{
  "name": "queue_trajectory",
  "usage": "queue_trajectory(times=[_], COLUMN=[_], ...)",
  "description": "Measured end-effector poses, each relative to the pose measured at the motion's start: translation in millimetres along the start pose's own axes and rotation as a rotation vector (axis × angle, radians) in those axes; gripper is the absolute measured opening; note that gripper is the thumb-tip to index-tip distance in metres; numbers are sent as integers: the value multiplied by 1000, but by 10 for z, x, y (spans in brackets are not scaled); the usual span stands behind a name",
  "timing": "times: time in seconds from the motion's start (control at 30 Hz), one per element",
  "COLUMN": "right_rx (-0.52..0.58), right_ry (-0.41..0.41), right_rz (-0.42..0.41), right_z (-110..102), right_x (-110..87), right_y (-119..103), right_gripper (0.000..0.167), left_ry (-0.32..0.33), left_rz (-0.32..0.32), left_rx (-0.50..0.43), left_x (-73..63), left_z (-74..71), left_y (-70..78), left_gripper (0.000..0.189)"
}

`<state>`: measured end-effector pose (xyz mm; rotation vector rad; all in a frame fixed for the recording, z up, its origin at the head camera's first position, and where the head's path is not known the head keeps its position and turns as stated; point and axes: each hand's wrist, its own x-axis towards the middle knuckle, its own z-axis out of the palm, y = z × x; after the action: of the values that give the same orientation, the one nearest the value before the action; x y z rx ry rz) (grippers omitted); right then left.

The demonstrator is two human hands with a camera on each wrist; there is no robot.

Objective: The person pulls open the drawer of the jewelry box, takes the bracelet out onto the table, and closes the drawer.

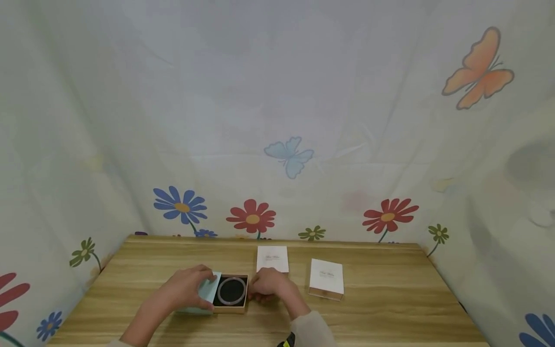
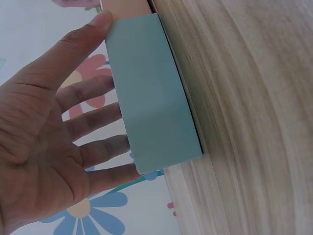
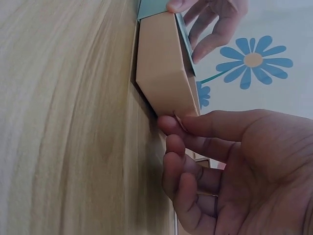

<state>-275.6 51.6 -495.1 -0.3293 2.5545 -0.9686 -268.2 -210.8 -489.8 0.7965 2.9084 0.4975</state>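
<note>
A slide-out gift box lies on the table, its light blue sleeve [image 1: 209, 289] at the left and its tan drawer [image 1: 231, 310] drawn partway out to the right. On the drawer's black insert sits a clear, pale bangle [image 1: 231, 278]. My left hand [image 1: 186, 289] grips the sleeve, thumb at the near edge and fingers across the far side. At the drawer's end, my right hand [image 1: 270, 283] pinches a small ribbon pull tab [image 3: 180, 122] between thumb and index finger. The other right fingers curl loosely below it in the right wrist view.
Behind my right hand lies a white box [image 1: 272, 255] with faint lettering, partly covered by that hand. Another white lettered box [image 1: 326, 277] rests farther right. The wood-grain table [image 1: 390, 303] ends at a flower-and-butterfly printed curtain [image 1: 329, 193].
</note>
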Motion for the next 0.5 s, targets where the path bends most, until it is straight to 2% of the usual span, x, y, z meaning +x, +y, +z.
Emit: queue_trajectory(times=[0.27, 0.5], right_rx=[-36, -156], right_ry=[91, 203], right_rz=[-68, -162], right_z=[-89, -176], right_x=[-53, -126], right_y=[-33, -147], right_gripper=[19, 14], left_ry=[-6, -13], left_rz=[-18, -29], left_rx=[-7, -12], left_x=[-2, 11], left_z=[-6, 1], left_y=[20, 11], left_gripper=[68, 68])
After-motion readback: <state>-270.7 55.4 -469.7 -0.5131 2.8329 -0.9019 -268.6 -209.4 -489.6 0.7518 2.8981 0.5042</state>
